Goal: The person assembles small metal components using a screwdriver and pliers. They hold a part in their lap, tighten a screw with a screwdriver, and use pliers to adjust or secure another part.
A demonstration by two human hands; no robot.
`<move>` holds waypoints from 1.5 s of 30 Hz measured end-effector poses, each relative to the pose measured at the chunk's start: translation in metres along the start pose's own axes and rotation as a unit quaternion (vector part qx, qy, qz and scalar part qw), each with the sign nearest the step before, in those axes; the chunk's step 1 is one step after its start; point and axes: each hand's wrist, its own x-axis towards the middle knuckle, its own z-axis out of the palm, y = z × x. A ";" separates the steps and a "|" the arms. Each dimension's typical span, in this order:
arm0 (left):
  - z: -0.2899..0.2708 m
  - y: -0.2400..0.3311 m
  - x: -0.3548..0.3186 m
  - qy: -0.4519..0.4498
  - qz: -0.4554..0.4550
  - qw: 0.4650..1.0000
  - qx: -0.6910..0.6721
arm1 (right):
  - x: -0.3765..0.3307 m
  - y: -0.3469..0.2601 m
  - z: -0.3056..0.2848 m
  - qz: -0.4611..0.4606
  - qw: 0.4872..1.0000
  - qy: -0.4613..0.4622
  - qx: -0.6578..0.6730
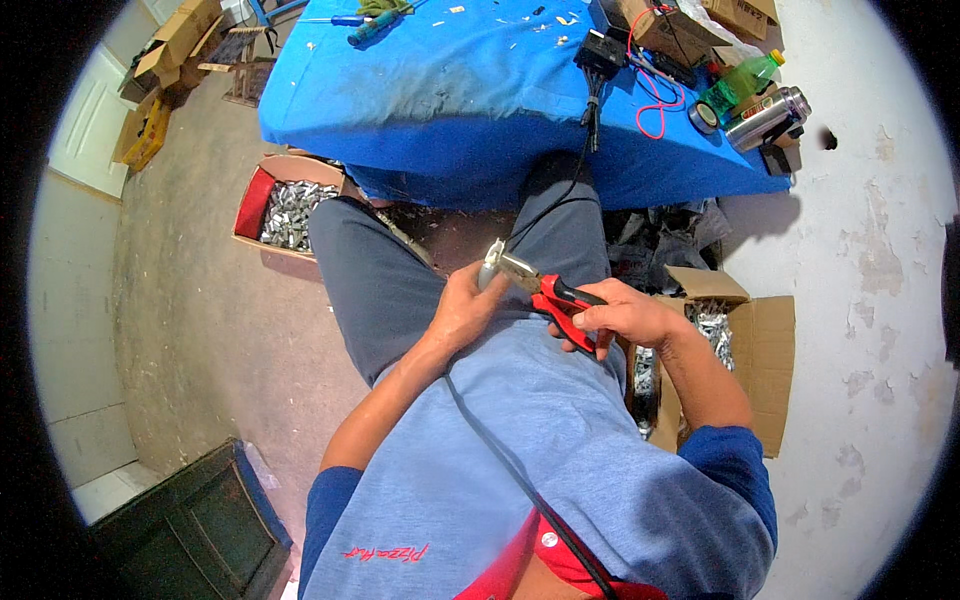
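Above my lap, my left hand (462, 314) pinches a small silvery cylindrical metal part (488, 270) with a whitish top. My right hand (628, 316) is wrapped round the red and black handles of a pair of pliers (566, 306). The pliers' jaws reach left to the top of the part, right beside my left fingertips. Whether the jaws bite on it or only touch it is too small to tell. Both hands are close together in front of my shirt.
Ahead stands a table with a blue cloth (480, 130), bearing screwdrivers (375, 27), a green bottle (740, 85), a steel flask (768, 118), a tape roll (703, 118) and a black cable bundle (600, 55). Open cartons of metal parts sit left (247, 205) and right (768, 350). A wall (860, 300) borders the right.
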 end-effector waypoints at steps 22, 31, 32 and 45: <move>0.002 0.007 0.000 -0.001 -0.022 1.000 0.009 | -0.004 0.008 0.020 -0.105 0.887 0.200 -0.403; 0.001 0.009 -0.001 -0.030 -0.019 0.999 0.006 | 0.003 0.006 0.029 -0.130 0.852 0.234 -0.450; 0.000 0.011 -0.001 -0.034 -0.018 0.999 0.006 | 0.003 0.005 0.029 -0.133 0.843 0.243 -0.461; 0.000 0.016 -0.005 -0.132 -0.019 0.990 0.051 | -0.001 0.003 -0.011 -0.092 0.830 0.167 -0.524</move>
